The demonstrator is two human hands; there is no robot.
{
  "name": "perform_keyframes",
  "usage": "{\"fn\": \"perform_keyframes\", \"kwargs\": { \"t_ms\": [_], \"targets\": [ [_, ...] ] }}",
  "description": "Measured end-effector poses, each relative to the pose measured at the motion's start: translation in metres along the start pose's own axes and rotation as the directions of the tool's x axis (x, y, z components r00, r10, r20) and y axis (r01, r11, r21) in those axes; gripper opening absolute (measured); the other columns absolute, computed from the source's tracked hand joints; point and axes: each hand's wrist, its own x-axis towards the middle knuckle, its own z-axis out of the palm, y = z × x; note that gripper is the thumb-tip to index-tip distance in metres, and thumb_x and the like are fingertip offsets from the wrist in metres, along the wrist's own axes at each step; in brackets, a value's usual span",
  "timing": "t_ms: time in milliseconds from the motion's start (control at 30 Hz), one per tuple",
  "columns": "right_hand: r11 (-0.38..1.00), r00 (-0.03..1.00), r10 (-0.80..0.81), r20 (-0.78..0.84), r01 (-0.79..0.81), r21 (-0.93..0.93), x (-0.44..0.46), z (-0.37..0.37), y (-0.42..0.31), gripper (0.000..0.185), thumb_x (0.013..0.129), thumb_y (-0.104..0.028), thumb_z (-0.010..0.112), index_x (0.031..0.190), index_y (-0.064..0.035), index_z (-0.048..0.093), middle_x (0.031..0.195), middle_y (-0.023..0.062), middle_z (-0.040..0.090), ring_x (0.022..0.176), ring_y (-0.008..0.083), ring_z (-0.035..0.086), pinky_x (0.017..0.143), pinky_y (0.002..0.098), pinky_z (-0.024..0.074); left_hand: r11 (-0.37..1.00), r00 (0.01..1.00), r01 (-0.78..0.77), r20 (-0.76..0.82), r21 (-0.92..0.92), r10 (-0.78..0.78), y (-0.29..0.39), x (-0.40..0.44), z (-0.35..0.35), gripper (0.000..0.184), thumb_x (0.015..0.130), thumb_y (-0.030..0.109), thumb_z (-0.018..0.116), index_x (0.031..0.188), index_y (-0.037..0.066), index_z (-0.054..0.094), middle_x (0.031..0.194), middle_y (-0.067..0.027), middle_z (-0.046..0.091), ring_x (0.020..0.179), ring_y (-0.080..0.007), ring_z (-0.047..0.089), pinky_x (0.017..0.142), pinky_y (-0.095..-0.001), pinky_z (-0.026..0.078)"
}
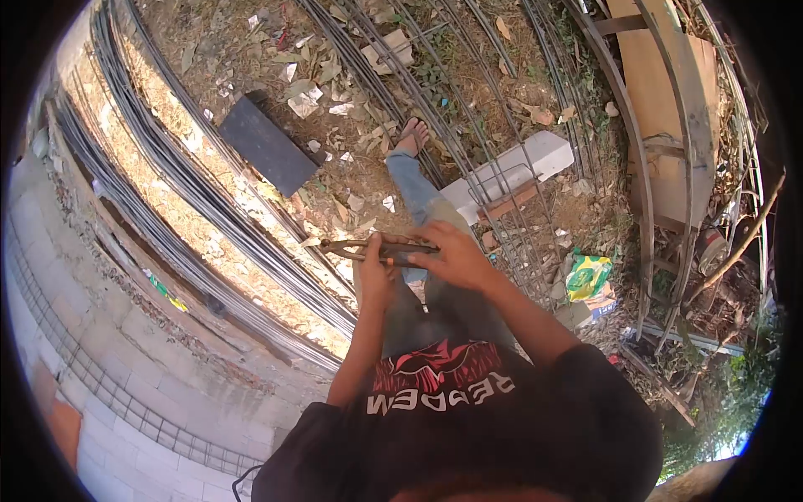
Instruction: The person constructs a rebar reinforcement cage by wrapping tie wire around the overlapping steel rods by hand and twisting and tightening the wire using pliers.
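A pair of pincers (339, 245) is held crosswise in front of my lap, its brownish head pointing left and its dark handles running right. My left hand (375, 269) is wrapped around the handles just behind the head, thumb on top. Farther along, toward the handle ends, my right hand (452, 257) grips them too. The fingers partly hide the handles, so I cannot tell whether anything else is held. Below the tool are my trousers, and one foot (412, 134) in a sandal stands ahead among the bars.
Long bundles of steel bars (192, 176) lie to the left; more thin bars (468, 100) cross ahead. A dark slab (268, 144), a pale block (548, 155), a green-yellow packet (588, 277) and wooden boards (669, 117) lie around. A bar cage (109, 381) rests at lower left.
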Motion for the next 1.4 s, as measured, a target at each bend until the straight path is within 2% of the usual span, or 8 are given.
{"fn": "perform_keyframes", "kwargs": {
  "t_ms": [267, 600, 800, 933, 1100, 1200, 1333, 1400],
  "targets": [
    [0.952, 0.828, 0.119, -0.549, -0.252, -0.174, 0.238, -0.176, 0.202, 0.034, 0.095, -0.028, 0.069, 0.120, -0.0041, 0.071, 0.103, 0.0168, 0.072, 0.096, 0.0359, 0.069, 0.086, 0.0467, 0.0546, 0.998, 0.998, -0.067, 0.014, 0.012, 0.067, 0.063, 0.133, 0.069, 0.028, 0.108, 0.034, 0.055, 0.089, 0.013, 0.059, 0.085, -0.0088, 0.072, 0.053, -0.0056, 0.049, 0.041, -0.0213, 0.027],
    [0.408, 0.813, -0.018, -0.581, -0.525, -0.747, 0.487, -0.315, 0.437, 0.053, 0.096, -0.019, 0.061, 0.147, -0.0091, 0.050, 0.149, 0.0138, 0.054, 0.140, 0.0359, 0.047, 0.106, 0.0536, 0.0512, 0.973, 0.981, 0.187, 0.083, -0.135, -0.177, 0.156, 0.247, 0.103, 0.035, 0.108, 0.035, 0.050, 0.086, 0.008, 0.055, 0.075, -0.0113, 0.059, 0.044, -0.0110, 0.038, 0.039, -0.0233, 0.028],
    [0.281, 0.741, -0.163, -0.652, -0.598, -0.750, 0.540, -0.358, 0.505, 0.065, 0.096, -0.017, 0.061, 0.156, -0.0115, 0.037, 0.163, 0.0129, 0.038, 0.155, 0.0340, 0.029, 0.119, 0.0576, 0.0369, 0.998, 0.994, 0.061, -0.091, -0.003, -0.061, 0.182, 0.273, 0.105, 0.037, 0.105, 0.035, 0.053, 0.082, 0.005, 0.053, 0.066, -0.0069, 0.047, 0.049, -0.0161, 0.044, 0.046, -0.0273, 0.038],
    [0.109, 0.763, 0.050, -0.645, -0.646, -0.756, 0.557, -0.369, 0.529, 0.089, 0.093, -0.024, 0.073, 0.165, -0.0138, 0.022, 0.167, 0.0117, 0.034, 0.157, 0.0320, 0.024, 0.121, 0.0596, 0.0314, 0.994, 0.964, -0.108, -0.239, 0.029, 0.112, 0.195, 0.290, 0.130, 0.034, 0.102, 0.029, 0.056, 0.078, 0.004, 0.050, 0.066, -0.0056, 0.045, 0.052, -0.0158, 0.046, 0.049, -0.0264, 0.038],
    [0.251, 0.601, 0.060, -0.797, -0.782, -0.571, 0.560, -0.370, 0.497, 0.110, 0.085, -0.025, 0.081, 0.167, -0.0153, 0.009, 0.171, 0.0102, 0.025, 0.158, 0.0328, 0.020, 0.125, 0.0629, 0.0250, 0.984, 0.973, -0.117, -0.185, 0.131, 0.141, 0.203, 0.288, 0.138, 0.037, 0.100, 0.029, 0.057, 0.072, 0.006, 0.047, 0.063, -0.0041, 0.038, 0.052, -0.0143, 0.041, 0.050, -0.0239, 0.030],
    [0.203, 0.635, 0.270, -0.724, -0.772, -0.602, 0.566, -0.380, 0.488, 0.110, 0.083, -0.024, 0.082, 0.167, -0.0147, 0.010, 0.171, 0.0109, 0.024, 0.158, 0.0330, 0.021, 0.124, 0.0634, 0.0244, 0.982, 0.994, -0.030, -0.099, 0.186, 0.050, 0.211, 0.291, 0.126, 0.040, 0.099, 0.032, 0.058, 0.071, 0.006, 0.047, 0.060, -0.0049, 0.038, 0.051, -0.0151, 0.042, 0.050, -0.0241, 0.031],
    [0.148, 0.605, 0.580, -0.546, -0.737, -0.659, 0.579, -0.373, 0.479, 0.078, 0.087, -0.032, 0.076, 0.153, -0.0075, 0.043, 0.149, 0.0134, 0.059, 0.142, 0.0349, 0.051, 0.124, 0.0661, 0.0211, 0.987, 0.980, -0.125, -0.146, 0.099, 0.138, 0.204, 0.296, 0.127, 0.038, 0.100, 0.031, 0.058, 0.072, 0.006, 0.049, 0.060, -0.0068, 0.043, 0.051, -0.0148, 0.042, 0.048, -0.0256, 0.031],
    [0.256, 0.729, 0.372, -0.575, -0.675, -0.691, 0.557, -0.371, 0.496, 0.048, 0.092, -0.037, 0.069, 0.130, -0.0072, 0.062, 0.122, 0.0186, 0.072, 0.118, 0.0411, 0.066, 0.110, 0.0605, 0.0416, 0.989, 0.973, -0.127, -0.186, 0.075, 0.139, 0.204, 0.291, 0.134, 0.037, 0.100, 0.030, 0.058, 0.073, 0.006, 0.051, 0.060, -0.0074, 0.046, 0.051, -0.0147, 0.043, 0.047, -0.0263, 0.031]
  ]
}}
